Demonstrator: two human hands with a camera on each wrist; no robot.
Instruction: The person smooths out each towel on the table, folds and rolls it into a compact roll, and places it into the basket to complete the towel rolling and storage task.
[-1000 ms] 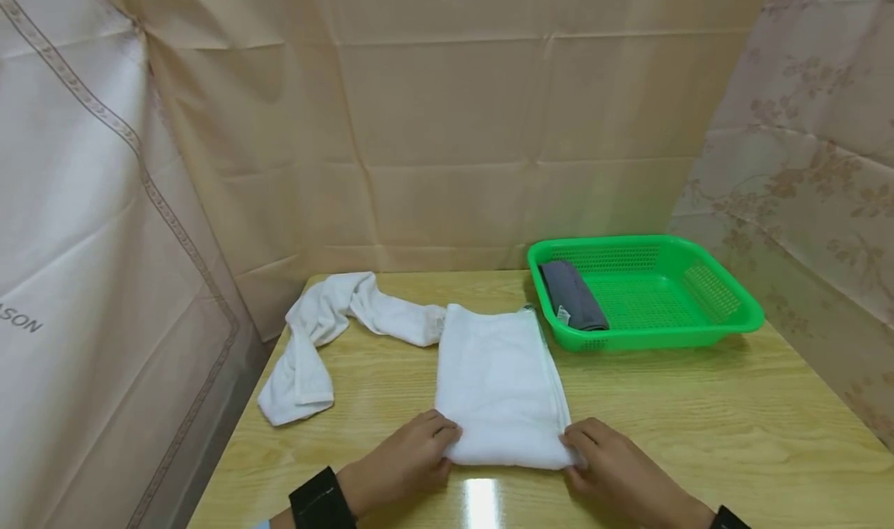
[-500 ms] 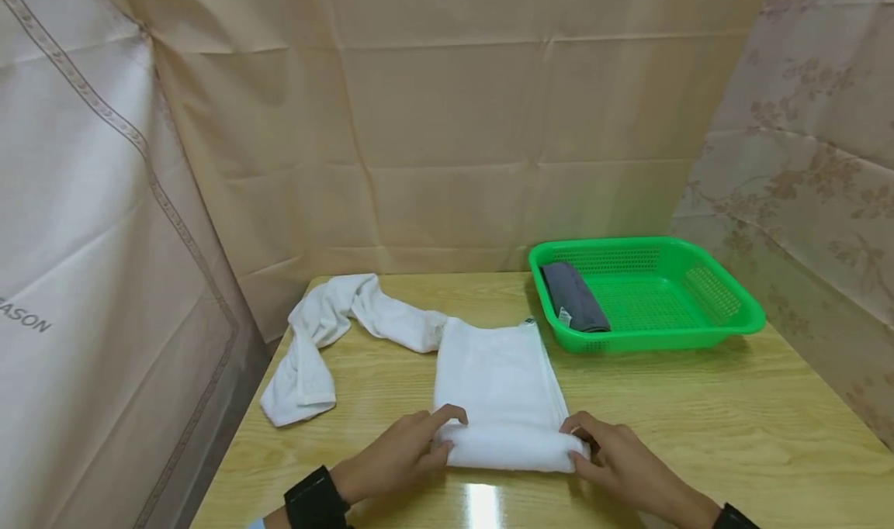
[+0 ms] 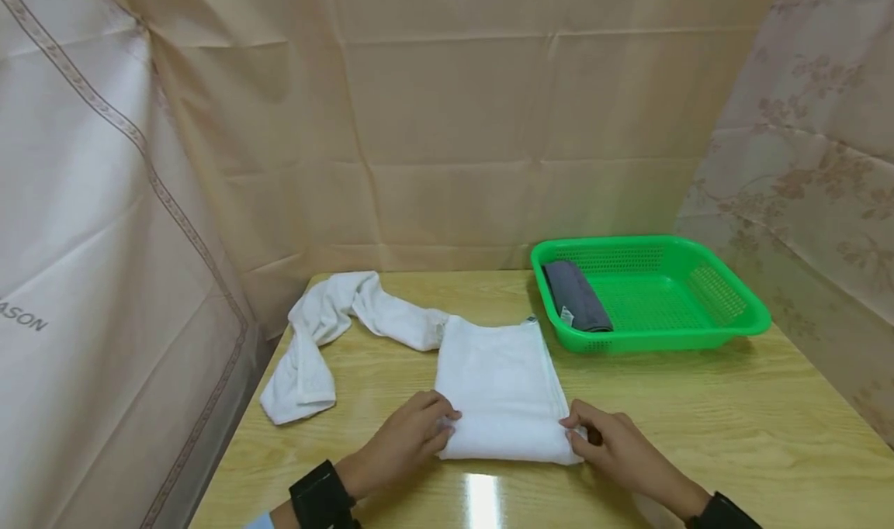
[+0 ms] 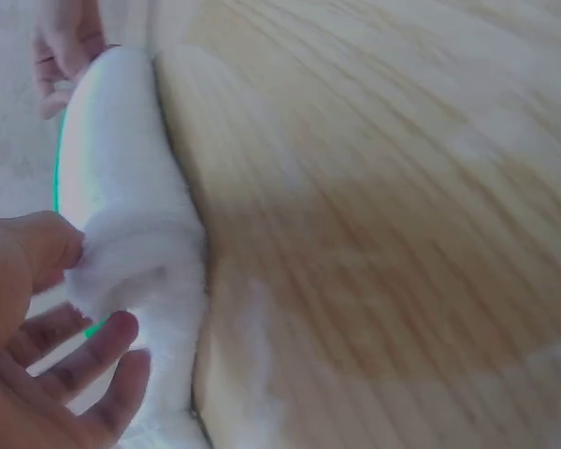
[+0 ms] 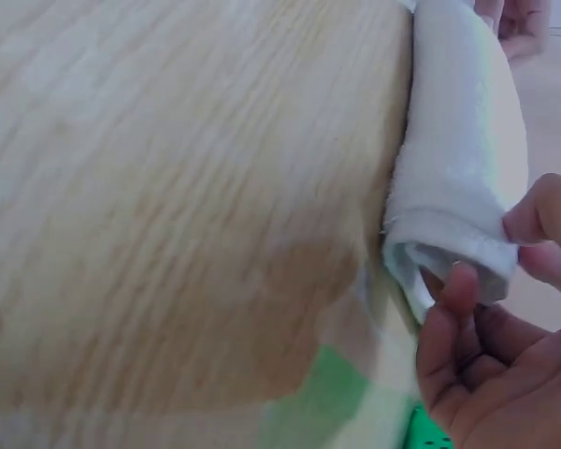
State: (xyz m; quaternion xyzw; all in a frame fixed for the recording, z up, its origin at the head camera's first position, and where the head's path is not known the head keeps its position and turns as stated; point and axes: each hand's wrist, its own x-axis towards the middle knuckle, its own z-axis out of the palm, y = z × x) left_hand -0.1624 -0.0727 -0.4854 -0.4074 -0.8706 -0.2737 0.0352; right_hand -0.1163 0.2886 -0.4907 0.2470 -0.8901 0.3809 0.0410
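A folded white towel lies in front of me, its near end turned up into a thick roll. My left hand holds the roll's left end between thumb and fingers. At the opposite end, my right hand pinches the roll. The right wrist view shows the right thumb on the outside of the roll and a fingertip at its hollow end. In the left wrist view the left thumb presses the roll, with fingers curled near its end. The towel's underside is hidden.
A second white towel lies crumpled at the left, one end reaching the folded towel's far left corner. At the back right of the wooden table stands a green basket holding a rolled grey towel. Cloth hangings enclose the table.
The white towel's near end has been turned over into a roll, and its far edge has come slightly nearer. Both hands have shifted their hold at the roll's ends.
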